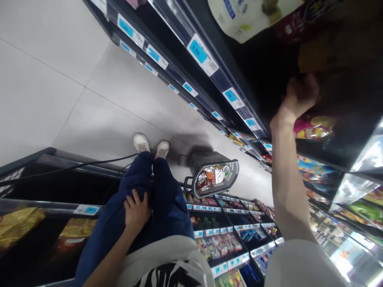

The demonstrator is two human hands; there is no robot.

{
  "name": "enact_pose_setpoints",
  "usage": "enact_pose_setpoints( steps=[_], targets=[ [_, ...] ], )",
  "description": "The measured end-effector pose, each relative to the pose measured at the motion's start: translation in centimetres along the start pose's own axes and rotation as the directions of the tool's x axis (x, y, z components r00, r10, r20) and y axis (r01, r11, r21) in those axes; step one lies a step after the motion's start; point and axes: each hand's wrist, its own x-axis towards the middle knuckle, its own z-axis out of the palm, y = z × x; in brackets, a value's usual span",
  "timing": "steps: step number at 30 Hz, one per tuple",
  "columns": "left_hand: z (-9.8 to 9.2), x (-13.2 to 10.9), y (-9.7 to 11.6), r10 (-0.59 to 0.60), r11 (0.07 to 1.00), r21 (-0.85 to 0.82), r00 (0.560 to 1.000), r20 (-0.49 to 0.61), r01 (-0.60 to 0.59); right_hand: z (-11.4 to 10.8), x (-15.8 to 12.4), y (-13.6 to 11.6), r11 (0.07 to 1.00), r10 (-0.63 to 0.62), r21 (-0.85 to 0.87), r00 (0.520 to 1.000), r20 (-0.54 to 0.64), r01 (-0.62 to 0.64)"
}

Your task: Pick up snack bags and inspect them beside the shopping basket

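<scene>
The right hand [299, 97] is raised into the shelf [220, 79] at two o'clock, fingers curled; its grip cannot be told. A pink snack bag [314, 127] is seen just beneath. The left hand [136, 209] is laid flat on the thigh [169, 199]. The bag would best be pinched lightly by its edge.

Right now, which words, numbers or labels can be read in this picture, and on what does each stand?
"3.90", likely: blue price tag on the upper shelf edge.
Other price tags: too small to read.
Pink snack bag near the right hand: print blurred.
White bag above: blue print, unreadable.
</scene>
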Motion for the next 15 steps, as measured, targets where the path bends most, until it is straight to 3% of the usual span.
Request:
enact_pose_setpoints(
  steps=[2,3,5,9,12,15],
  targets=[
    [0.2,0.0,-0.1,0.005,1.000,-0.010,1.000,0.005,-0.005,-1.3,-5.3,-0.5,0.965,-0.190,-0.200,0.977,-0.094,0.168],
    [0.3,0.1,-0.2,0.006,1.000,-0.015,1.000,0.005,-0.006,-2.2,-7.9,-0.7,0.937,-0.227,-0.289,0.971,-0.071,0.198],
    [0.4,0.1,-0.3,0.004,1.000,-0.020,1.000,0.011,-0.004,-4.2,-12.9,-0.7,0.901,-0.188,-0.394,0.982,0.018,0.180],
    [0.3,0.3,-0.5,0.001,1.000,-0.001,1.000,0.022,-0.001,-9.5,-21.0,1.9,0.789,-0.086,-0.608,0.996,0.029,0.086],
    [0.2,0.3,-0.7,0.010,0.999,0.033,1.000,0.029,-0.011,-13.6,-26.3,5.1,0.678,-0.001,-0.734,0.999,-0.034,-0.025],
    [0.3,0.4,-0.9,0.026,0.998,0.062,0.999,0.026,-0.028,-17.1,-31.0,8.3,0.555,0.202,-0.773,0.951,-0.233,-0.307]
  ],
)
